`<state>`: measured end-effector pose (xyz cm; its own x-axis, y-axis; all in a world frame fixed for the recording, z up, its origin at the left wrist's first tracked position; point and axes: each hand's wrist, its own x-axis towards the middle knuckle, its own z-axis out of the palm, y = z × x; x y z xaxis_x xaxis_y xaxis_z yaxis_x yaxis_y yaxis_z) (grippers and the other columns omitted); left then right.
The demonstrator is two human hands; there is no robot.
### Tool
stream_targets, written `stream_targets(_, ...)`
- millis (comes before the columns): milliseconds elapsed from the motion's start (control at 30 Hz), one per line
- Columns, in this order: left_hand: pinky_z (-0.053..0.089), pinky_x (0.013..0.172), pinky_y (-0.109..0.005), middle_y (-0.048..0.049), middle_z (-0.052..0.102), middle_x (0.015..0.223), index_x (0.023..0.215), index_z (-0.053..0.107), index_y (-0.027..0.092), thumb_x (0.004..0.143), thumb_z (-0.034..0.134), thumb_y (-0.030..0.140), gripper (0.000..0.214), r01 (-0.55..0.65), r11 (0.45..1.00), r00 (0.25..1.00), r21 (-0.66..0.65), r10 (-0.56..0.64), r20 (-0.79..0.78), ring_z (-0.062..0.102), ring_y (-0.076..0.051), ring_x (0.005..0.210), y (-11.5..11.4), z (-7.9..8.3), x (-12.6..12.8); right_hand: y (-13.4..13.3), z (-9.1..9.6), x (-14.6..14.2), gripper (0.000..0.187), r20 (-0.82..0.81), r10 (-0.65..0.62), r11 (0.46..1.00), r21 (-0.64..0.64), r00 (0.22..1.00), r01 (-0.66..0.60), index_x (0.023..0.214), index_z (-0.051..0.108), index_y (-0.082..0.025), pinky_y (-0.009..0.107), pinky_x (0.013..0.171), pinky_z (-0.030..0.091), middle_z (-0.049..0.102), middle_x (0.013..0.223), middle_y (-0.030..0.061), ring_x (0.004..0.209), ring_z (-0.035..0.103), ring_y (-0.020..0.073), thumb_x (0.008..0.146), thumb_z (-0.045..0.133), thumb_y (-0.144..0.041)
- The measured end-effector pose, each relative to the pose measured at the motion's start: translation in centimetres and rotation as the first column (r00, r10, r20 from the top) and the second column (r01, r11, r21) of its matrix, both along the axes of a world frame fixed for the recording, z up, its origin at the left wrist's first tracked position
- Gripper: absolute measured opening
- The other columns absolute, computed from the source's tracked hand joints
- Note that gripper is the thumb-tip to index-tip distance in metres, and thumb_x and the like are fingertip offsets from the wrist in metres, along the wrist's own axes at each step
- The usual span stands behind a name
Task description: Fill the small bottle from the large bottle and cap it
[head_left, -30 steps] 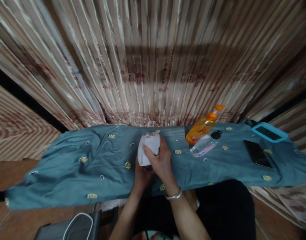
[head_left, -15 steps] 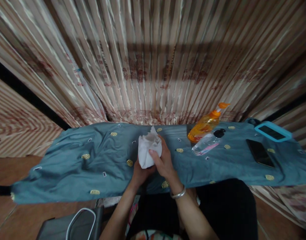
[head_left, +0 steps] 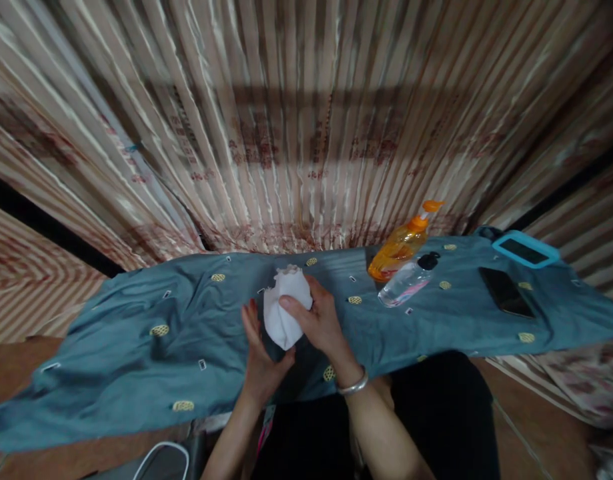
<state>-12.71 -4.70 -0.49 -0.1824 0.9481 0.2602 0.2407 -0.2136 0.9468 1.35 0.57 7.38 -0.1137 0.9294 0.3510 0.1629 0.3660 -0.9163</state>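
A white, paper-like packet (head_left: 286, 319) with a ragged top edge is held up over the blue-green cloth. My right hand (head_left: 320, 319) grips it from the right, thumb across the front and the fingers mostly hidden behind. Just left of and below the packet, my left hand (head_left: 263, 357) is open, fingers and thumb spread apart. Its thumb lies close to the packet's lower corner; whether it touches I cannot tell. What the packet contains, if anything, is hidden.
The patterned cloth (head_left: 206, 333) covers a narrow table. To the right stand an orange pump bottle (head_left: 397, 248) and a clear bottle (head_left: 407, 283) with a black top. Beyond lie a dark phone (head_left: 506, 292) and a blue-framed device (head_left: 526, 250). A striped curtain (head_left: 296, 133) hangs behind.
My left hand has come away from beneath the packet and spread its fingers on the left. The packet has tilted in my right hand. The whole view has shifted slightly.
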Motion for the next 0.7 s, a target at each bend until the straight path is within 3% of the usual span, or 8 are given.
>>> stream_targets(67,0.024,0.131,-0.051,-0.0129,0.006,0.177,0.164,-0.014,0.032,0.078,0.082,0.042,0.129,0.065,0.993,0.997,0.098,-0.068,0.027,0.013,-0.030,0.164,-0.3,2.1,-0.4,-0.3,0.2,-0.2,0.041,0.018,-0.046,0.998,0.030,0.999,0.046,0.121,0.064,-0.019,0.045,0.094,0.056,0.068,0.117,0.0071,0.104,0.066,0.0198,0.094,0.066,-0.049)
stream_targets(100,0.025,0.131,-0.050,-0.0122,0.009,0.177,0.164,-0.011,0.032,0.082,0.080,0.044,0.123,0.139,0.984,0.990,0.115,-0.140,0.002,0.015,-0.030,0.163,-0.1,3.1,-0.6,-0.4,0.2,-0.2,0.041,0.026,-0.066,0.997,0.043,0.997,0.065,0.121,0.064,-0.019,0.045,0.095,0.056,0.068,0.116,0.0070,0.105,0.066,0.0199,0.093,0.066,-0.050)
stream_targets(200,0.023,0.132,-0.049,-0.0127,0.025,0.174,0.166,0.015,0.027,0.092,0.067,0.047,0.093,0.215,0.970,0.972,0.111,-0.201,-0.126,0.024,-0.030,0.162,0.7,4.5,-0.5,-0.3,0.4,-0.3,0.041,0.043,-0.112,0.991,0.072,0.993,0.109,0.120,0.064,-0.019,0.045,0.094,0.056,0.068,0.115,0.0069,0.104,0.066,0.0196,0.094,0.065,-0.050)
stream_targets(267,0.020,0.133,-0.050,-0.0141,0.030,0.172,0.164,0.024,0.022,0.092,0.066,0.049,0.087,0.184,0.977,0.962,0.110,-0.156,-0.224,0.024,-0.031,0.162,0.8,3.7,-0.3,-0.1,0.4,-0.4,0.041,0.051,-0.133,0.988,0.085,0.990,0.129,0.120,0.064,-0.018,0.044,0.094,0.056,0.068,0.115,0.0070,0.103,0.067,0.0195,0.095,0.064,-0.050)
stream_targets(333,0.017,0.133,-0.052,-0.0166,0.029,0.171,0.163,0.024,0.019,0.093,0.064,0.049,0.086,0.137,0.986,0.960,0.097,-0.108,-0.258,0.022,-0.032,0.162,0.2,2.0,0.0,0.0,0.3,-0.5,0.041,0.051,-0.150,0.985,0.093,0.987,0.145,0.121,0.064,-0.018,0.044,0.094,0.056,0.069,0.115,0.0069,0.103,0.067,0.0194,0.095,0.064,-0.050)
stream_targets(500,0.023,0.131,-0.055,-0.0206,0.023,0.172,0.164,0.014,0.019,0.087,0.069,0.045,0.098,0.039,0.995,0.989,-0.092,-0.051,-0.137,0.025,-0.034,0.161,-2.6,-2.6,1.2,-0.2,-0.5,-0.7,0.041,0.024,-0.178,0.979,0.109,0.984,0.175,0.119,0.065,-0.018,0.046,0.095,0.055,0.069,0.114,0.0067,0.104,0.067,0.0199,0.094,0.065,-0.051)
stream_targets(600,0.025,0.130,-0.053,-0.0201,0.035,0.167,0.159,0.030,0.018,0.088,0.066,0.043,0.084,0.042,0.995,0.996,-0.091,-0.049,-0.080,0.031,-0.034,0.158,-2.7,-3.2,2.7,-0.6,-1.1,-0.6,0.045,-0.031,-0.180,0.977,0.106,0.983,0.182,0.124,0.064,-0.019,0.050,0.102,0.053,0.067,0.124,0.0087,0.113,0.065,0.0226,0.094,0.064,-0.052)
stream_targets(700,0.028,0.129,-0.052,-0.0209,0.040,0.164,0.158,0.032,0.016,0.086,0.066,0.041,0.084,0.043,0.995,0.999,-0.086,-0.045,-0.022,0.038,-0.033,0.155,-1.7,-2.9,3.6,-0.7,-2.4,-0.4,0.046,-0.108,-0.185,0.981,0.044,0.977,0.191,0.128,0.062,-0.019,0.051,0.104,0.052,0.065,0.130,0.0098,0.118,0.064,0.0236,0.096,0.060,-0.052)
